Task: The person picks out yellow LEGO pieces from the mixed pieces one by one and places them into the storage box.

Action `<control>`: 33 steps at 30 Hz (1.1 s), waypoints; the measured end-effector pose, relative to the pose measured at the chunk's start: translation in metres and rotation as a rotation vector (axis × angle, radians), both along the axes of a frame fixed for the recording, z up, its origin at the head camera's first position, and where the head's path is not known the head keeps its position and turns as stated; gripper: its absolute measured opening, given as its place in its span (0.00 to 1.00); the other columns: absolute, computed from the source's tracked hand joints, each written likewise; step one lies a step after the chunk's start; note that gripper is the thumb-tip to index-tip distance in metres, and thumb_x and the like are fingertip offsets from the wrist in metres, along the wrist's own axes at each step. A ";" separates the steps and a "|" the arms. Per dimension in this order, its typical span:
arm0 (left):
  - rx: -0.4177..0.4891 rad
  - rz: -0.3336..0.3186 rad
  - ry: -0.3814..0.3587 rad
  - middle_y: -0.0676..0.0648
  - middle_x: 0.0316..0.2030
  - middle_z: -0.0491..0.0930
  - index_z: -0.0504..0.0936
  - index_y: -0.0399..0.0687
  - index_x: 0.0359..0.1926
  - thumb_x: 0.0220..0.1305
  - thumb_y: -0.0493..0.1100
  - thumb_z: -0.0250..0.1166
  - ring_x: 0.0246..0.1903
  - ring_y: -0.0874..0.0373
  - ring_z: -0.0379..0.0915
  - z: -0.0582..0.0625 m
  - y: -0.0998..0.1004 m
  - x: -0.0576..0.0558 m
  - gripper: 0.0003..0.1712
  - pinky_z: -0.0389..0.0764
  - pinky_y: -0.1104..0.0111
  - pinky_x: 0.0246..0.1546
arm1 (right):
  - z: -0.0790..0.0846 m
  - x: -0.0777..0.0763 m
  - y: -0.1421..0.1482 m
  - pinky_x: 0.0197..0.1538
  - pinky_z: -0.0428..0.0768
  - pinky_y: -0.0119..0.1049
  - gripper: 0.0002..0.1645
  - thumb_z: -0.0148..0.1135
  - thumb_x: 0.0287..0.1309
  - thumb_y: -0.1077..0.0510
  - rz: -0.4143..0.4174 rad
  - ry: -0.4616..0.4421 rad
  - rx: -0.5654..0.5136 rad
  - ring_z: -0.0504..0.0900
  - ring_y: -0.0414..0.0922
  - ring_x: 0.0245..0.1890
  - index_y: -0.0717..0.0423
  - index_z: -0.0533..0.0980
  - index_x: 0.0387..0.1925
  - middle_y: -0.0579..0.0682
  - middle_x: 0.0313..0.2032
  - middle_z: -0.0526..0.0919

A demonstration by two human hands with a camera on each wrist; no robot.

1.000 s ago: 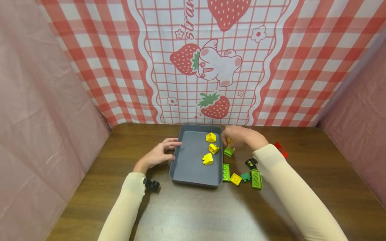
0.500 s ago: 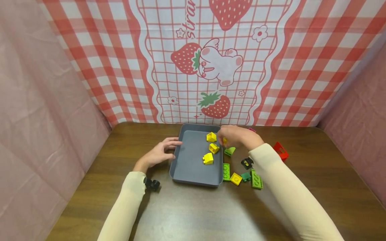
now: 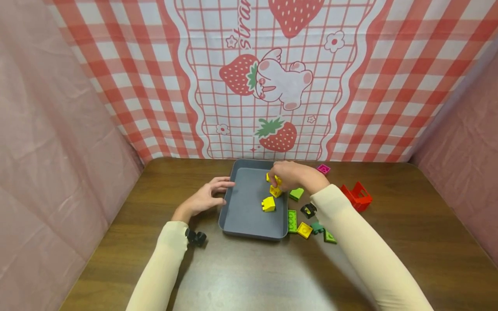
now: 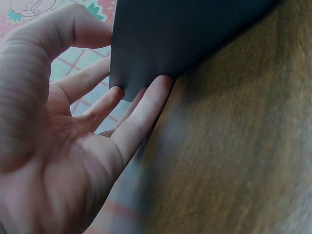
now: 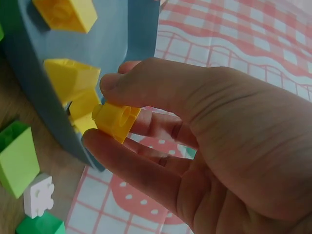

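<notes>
A grey tray (image 3: 245,218) stands on the table with several yellow toy bricks inside. My left hand (image 3: 202,199) rests at the tray's left side, fingers extended. In the left wrist view its fingertips (image 4: 163,82) touch the tray's dark wall. Over the tray's right part, my right hand (image 3: 293,176) pinches a yellow brick (image 5: 116,119) between thumb and fingers. Just beyond that brick, in the right wrist view, lie a sloped yellow brick (image 5: 73,80) and another yellow brick (image 5: 84,111). The yellow brick nearest me (image 3: 268,204) lies apart from the hand.
Right of the tray lie a lime sloped brick (image 3: 296,194), a lime flat brick (image 3: 292,221), a yellow square brick (image 3: 304,230) and a dark green brick (image 3: 317,227). Farther right are a red piece (image 3: 359,198) and a magenta brick (image 3: 324,169). A patterned cloth (image 3: 253,108) hangs behind.
My right hand has moved left, from beside the tray to over its right part, carrying the yellow brick. More of the red and magenta pieces now shows. The left hand stays put.
</notes>
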State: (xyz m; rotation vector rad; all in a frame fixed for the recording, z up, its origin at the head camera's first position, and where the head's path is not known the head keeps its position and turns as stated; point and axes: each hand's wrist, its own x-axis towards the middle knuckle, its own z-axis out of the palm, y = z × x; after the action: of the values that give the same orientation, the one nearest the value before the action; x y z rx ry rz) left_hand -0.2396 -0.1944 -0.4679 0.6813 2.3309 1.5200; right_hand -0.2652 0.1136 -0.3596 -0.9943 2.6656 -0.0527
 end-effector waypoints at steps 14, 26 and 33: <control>0.021 0.001 0.005 0.37 0.76 0.55 0.71 0.37 0.68 0.58 0.27 0.65 0.68 0.32 0.61 -0.001 0.001 -0.001 0.35 0.65 0.35 0.66 | -0.001 0.003 -0.025 0.38 0.76 0.40 0.04 0.67 0.57 0.64 0.057 -0.039 -0.010 0.72 0.48 0.37 0.52 0.81 0.31 0.56 0.42 0.77; 0.023 -0.003 -0.008 0.39 0.76 0.55 0.72 0.39 0.68 0.58 0.27 0.65 0.68 0.34 0.61 -0.002 0.001 -0.002 0.35 0.66 0.37 0.66 | 0.001 0.007 -0.049 0.40 0.77 0.42 0.04 0.69 0.56 0.62 0.088 -0.052 0.005 0.73 0.48 0.38 0.54 0.82 0.34 0.57 0.45 0.79; 0.022 -0.011 -0.005 0.40 0.76 0.55 0.72 0.40 0.69 0.59 0.29 0.64 0.69 0.34 0.60 -0.003 0.000 -0.002 0.35 0.70 0.38 0.64 | 0.004 0.008 -0.054 0.39 0.75 0.40 0.04 0.68 0.55 0.63 0.104 -0.062 0.015 0.73 0.48 0.39 0.54 0.82 0.34 0.58 0.47 0.80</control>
State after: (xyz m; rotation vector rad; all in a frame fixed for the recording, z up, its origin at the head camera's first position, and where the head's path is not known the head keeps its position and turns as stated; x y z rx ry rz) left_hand -0.2419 -0.1942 -0.4705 0.6939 2.3059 1.5425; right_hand -0.2573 0.0592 -0.3558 -1.1065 2.5508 -0.0408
